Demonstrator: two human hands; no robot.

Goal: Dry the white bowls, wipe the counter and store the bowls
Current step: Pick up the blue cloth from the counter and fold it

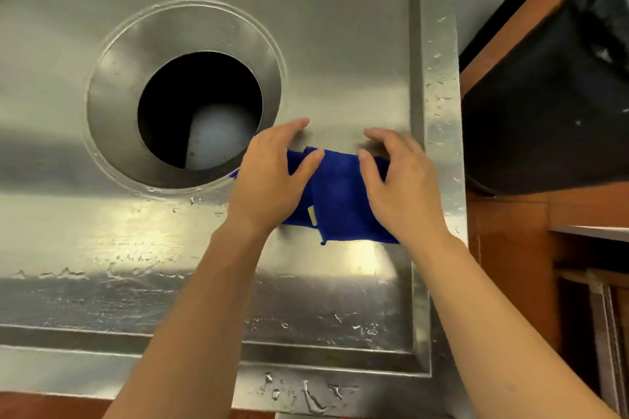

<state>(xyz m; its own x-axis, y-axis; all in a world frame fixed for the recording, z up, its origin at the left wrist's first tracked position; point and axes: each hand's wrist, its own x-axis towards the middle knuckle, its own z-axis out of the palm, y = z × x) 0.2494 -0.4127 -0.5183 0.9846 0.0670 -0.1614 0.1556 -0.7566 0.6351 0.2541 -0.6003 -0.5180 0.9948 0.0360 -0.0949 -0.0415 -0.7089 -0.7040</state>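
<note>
Nothing here can be read. The only thing like a label is a small pale tag (pixel 312 215) sewn on the blue cloth (pixel 340 194), at about six o'clock from the cloth's middle; its face is blurred and shows no letters or numbers that I can make out.

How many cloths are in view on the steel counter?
1. A blue cloth lies folded on the counter, right of the round opening, under both hands. No other shows; bowls not visible.
</note>
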